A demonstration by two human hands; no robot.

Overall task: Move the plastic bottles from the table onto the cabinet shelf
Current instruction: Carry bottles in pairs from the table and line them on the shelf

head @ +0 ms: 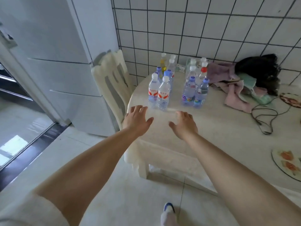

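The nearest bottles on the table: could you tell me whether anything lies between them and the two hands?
Nothing visible does. The left hand and right hand hover open over bare table, just short of the nearest bottles.

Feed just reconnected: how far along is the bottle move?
Nothing visibly done; the shelf is out of view. Both the left hand and right hand are empty, reaching toward the two bottle clusters, left and right, all standing on the table.

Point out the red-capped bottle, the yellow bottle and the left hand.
red-capped bottle (203,69): head view, on its red cap.
yellow bottle (162,63): head view, on its yellow body below the cap.
left hand (136,119): head view, on the back of the hand.
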